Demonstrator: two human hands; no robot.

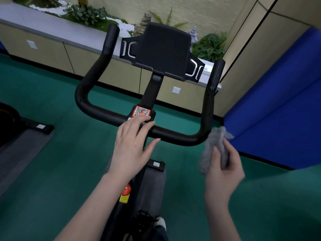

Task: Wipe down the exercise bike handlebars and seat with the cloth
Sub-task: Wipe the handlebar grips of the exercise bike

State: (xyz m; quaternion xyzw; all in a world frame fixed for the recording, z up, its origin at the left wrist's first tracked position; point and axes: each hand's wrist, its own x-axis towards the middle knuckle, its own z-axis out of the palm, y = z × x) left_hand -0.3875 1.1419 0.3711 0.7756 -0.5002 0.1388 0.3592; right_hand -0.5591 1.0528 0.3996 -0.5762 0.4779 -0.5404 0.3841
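The black exercise bike handlebars [97,108] form a wide U across the middle of the view, with a tablet holder [163,49] on the centre stem. My left hand [133,146] lies flat with fingers spread over the centre of the crossbar, just below a red QR sticker [141,111]. My right hand [224,169] grips a bunched grey cloth [213,145], whose upper end touches or nearly touches the right bend of the bar. The seat is out of view.
A blue padded mat [278,105] stands close on the right. Another machine's base [26,126] sits at the left on the green floor [60,94]. A red knob [126,190] is on the frame below. A planter ledge with plants [86,13] runs along the back.
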